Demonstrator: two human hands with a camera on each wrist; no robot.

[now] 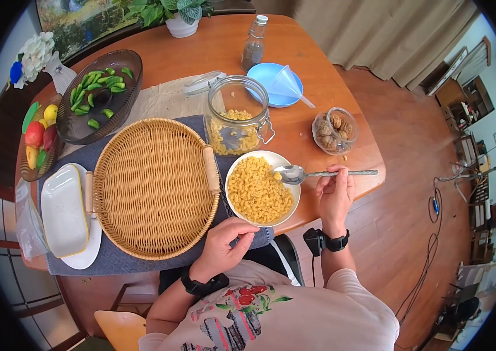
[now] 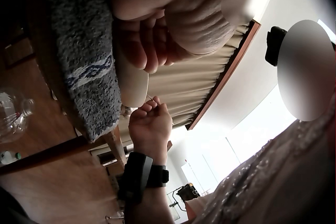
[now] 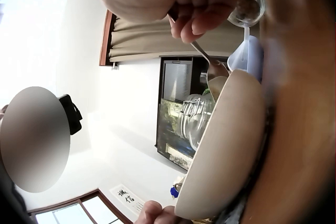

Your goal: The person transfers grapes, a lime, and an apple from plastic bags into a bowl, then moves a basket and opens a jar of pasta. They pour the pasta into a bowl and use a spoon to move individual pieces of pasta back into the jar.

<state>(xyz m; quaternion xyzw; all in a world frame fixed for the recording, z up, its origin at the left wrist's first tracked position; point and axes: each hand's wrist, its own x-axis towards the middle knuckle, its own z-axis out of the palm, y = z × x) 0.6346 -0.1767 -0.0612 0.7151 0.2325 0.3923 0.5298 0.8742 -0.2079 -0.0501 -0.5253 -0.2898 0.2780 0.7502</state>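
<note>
My right hand pinches the handle of a metal spoon between thumb and fingers. The spoon's head lies over the right rim of a white bowl, with a yellow macaroni piece at its tip. Dry elbow macaroni fills the bowl. My left hand is at the bowl's near left side, fingers loosely curled by its rim, thumb apart from it. In the left wrist view, its fingers overlap the bowl's outer wall. Behind the bowl stands an open glass clip-top jar, partly filled with macaroni.
Left of the bowl sits a round wicker tray on a dark cloth. A blue plate with a funnel and a glass jar of walnuts stand to the right. Green peppers lie in a dark oval dish. The table's edge is close by.
</note>
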